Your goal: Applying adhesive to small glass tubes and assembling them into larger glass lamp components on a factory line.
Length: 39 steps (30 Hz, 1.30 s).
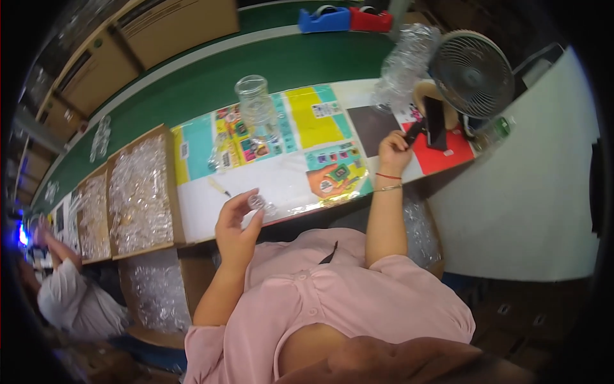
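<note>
My left hand [238, 224] is above the near edge of the table, its thumb and fingers pinching a small round clear plastic piece [256, 202]. Out to the right, my right hand [393, 152] has its fingers closed on a small black object [414, 132], whose kind I cannot make out. Right beside that object stands a dark phone-like slab [435, 123], upright against a tan rounded thing. A clear jar-like container [256, 105] rests farther back on the printed sheets. Between it and my left hand lies a small pale-handled tool [219, 187].
Open cardboard boxes [174, 185] of clear plastic pieces stand at left. A round fan [472, 73] and clear plastic wrap [409, 61] are at right. Blue [324, 20] and red tape dispensers [371, 20] sit at the back. Another person [77, 297] works at far left.
</note>
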Each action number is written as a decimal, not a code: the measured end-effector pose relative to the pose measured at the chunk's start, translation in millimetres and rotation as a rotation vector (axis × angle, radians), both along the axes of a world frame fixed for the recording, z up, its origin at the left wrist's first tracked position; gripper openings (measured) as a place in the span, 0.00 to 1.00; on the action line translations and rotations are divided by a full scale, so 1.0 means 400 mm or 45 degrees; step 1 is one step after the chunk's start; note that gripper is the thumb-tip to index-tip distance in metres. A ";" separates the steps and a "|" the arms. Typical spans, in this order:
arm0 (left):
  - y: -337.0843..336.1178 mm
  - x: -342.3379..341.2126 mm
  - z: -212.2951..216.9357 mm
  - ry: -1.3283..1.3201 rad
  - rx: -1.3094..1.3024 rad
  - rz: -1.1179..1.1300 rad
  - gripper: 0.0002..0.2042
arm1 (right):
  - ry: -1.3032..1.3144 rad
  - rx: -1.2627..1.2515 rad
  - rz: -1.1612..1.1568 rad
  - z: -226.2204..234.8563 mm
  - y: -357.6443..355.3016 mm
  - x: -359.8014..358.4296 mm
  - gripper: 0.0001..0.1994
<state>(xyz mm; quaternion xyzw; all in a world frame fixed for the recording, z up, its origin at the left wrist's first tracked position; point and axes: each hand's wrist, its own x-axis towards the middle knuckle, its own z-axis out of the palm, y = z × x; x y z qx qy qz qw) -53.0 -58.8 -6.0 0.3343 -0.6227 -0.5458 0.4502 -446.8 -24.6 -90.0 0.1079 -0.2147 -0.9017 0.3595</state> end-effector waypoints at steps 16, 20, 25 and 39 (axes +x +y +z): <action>-0.032 -0.058 -0.014 0.493 0.697 -0.118 0.21 | 0.041 0.027 0.141 0.024 0.040 0.018 0.32; -0.036 -0.051 -0.021 0.574 0.715 -0.111 0.22 | 0.276 -0.014 0.111 0.033 0.063 0.054 0.51; -0.058 -0.037 -0.046 0.428 0.613 -0.013 0.25 | 0.612 0.052 0.362 0.044 0.085 0.142 0.42; -0.004 -0.009 -0.111 0.877 1.101 -0.466 0.17 | 2.111 0.782 0.515 0.060 0.049 0.575 0.30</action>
